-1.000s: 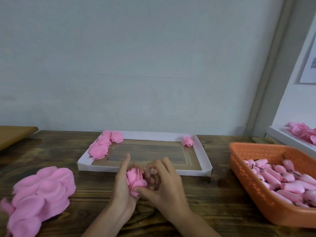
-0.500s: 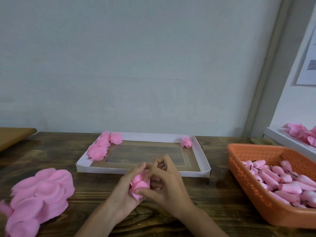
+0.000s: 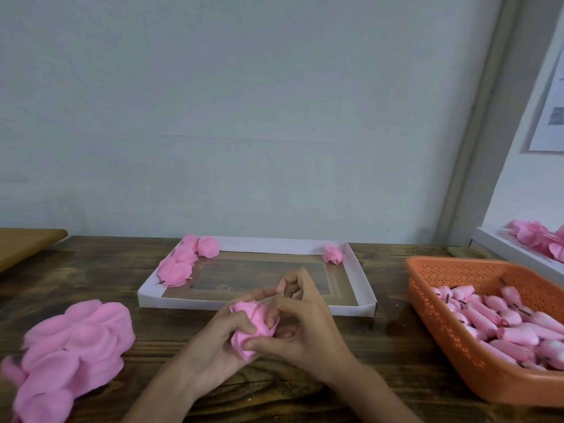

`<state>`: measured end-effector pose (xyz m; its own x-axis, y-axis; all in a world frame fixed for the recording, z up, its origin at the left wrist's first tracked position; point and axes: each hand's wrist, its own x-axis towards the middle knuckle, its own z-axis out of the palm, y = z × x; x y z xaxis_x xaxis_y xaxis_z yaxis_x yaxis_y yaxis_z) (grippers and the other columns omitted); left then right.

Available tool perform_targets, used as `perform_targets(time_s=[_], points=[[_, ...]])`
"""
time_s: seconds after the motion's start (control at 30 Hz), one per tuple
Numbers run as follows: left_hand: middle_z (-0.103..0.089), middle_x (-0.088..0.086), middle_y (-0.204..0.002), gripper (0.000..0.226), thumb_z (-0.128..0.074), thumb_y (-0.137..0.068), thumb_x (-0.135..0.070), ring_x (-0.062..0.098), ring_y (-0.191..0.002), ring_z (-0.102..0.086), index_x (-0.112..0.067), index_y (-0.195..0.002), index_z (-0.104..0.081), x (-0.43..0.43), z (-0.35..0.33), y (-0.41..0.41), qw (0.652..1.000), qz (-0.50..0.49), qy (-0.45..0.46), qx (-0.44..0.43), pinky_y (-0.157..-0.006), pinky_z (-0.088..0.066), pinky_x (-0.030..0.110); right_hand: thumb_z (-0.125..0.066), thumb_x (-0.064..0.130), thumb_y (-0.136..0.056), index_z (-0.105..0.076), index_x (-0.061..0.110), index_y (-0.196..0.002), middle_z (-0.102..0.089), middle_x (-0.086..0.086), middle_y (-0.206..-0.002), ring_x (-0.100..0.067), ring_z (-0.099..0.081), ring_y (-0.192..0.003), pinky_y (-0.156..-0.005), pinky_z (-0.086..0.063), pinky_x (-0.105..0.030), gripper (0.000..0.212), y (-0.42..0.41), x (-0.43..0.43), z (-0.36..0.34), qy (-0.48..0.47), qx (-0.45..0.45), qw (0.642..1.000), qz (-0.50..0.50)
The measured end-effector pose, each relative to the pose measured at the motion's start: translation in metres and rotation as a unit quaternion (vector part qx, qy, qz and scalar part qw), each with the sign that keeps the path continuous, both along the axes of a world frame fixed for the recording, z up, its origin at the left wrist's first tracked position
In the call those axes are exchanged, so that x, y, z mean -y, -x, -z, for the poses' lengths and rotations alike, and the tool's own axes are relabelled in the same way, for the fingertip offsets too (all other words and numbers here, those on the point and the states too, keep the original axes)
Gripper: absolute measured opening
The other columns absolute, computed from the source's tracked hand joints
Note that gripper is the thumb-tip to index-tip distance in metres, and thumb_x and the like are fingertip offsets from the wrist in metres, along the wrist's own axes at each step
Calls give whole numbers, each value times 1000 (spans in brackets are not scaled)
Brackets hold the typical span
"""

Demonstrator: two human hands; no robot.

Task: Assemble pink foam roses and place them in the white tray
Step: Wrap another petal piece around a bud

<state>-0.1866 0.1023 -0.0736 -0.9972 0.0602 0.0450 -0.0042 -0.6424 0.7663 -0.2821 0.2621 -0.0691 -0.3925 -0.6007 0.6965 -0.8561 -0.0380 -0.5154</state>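
A pink foam rose [image 3: 251, 322] sits between both hands just in front of the white tray [image 3: 361, 279]. My left hand [image 3: 213, 340] cups it from the left with fingers curled round the petals. My right hand [image 3: 308, 325] pinches its lower edge and right side. Inside the tray, several pink roses [image 3: 180, 264] lie along the left end and one rose [image 3: 332, 254] lies in the far right corner.
A heap of loose pink petals [image 3: 67, 352] lies on the wooden table at the left. An orange basket [image 3: 451, 340] with several pink buds [image 3: 503, 322] stands at the right. Behind it a white box [image 3: 500, 248] holds more pink pieces.
The left fingers, straight up a second ago, have curled round the rose. Both hands have shifted slightly with it and the right fingers have changed their pinch.
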Motion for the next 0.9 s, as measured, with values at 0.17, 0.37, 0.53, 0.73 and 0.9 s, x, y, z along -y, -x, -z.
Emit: perform_targets(time_s=[0.17,0.37,0.53,0.73,0.9], points=[[-54,33,-145,74,-64,-70,8,52,-124,-61,-1,-143,-57,1,0,1,999,0,-34,22,-81,-63,52,-95,43,-71,-73,33,-89,-43,27,-128,-18,-51,-117,-89,-53,-27,30,5,-5,-6,-54,12,996,-70],[-65,29,-120,50,-67,-63,0,40,-102,-68,-4,-112,-78,-2,0,0,998,-40,0,46,-82,-60,57,-85,11,-77,-74,20,-85,-41,2,-127,-16,-48,-124,-80,-56,-27,17,5,-13,-11,-85,50,991,-87],[-65,35,-119,52,-60,-70,4,49,-103,-68,10,-122,-67,-4,0,1,997,-48,-20,64,-74,-62,55,-79,7,-79,-75,19,-91,-42,2,-129,-19,-50,-127,-81,-57,-25,17,-2,-12,-11,-79,62,990,-104],[-70,31,-101,42,-56,-78,1,43,-79,-73,3,-117,-69,-6,1,5,990,-126,-13,64,-62,-63,45,-86,12,-80,-72,21,-110,-54,3,-117,-18,-60,-112,-82,-58,-32,34,-2,-8,-12,-1,43,998,-45],[-71,24,-85,20,-63,-81,-11,34,-67,-72,-7,-87,-82,-14,-4,6,978,-189,33,79,-46,-56,32,-90,27,-79,-74,28,-113,-52,10,-117,-12,-58,-113,-91,-54,-28,37,-1,-7,-7,-46,-6,998,-34]])
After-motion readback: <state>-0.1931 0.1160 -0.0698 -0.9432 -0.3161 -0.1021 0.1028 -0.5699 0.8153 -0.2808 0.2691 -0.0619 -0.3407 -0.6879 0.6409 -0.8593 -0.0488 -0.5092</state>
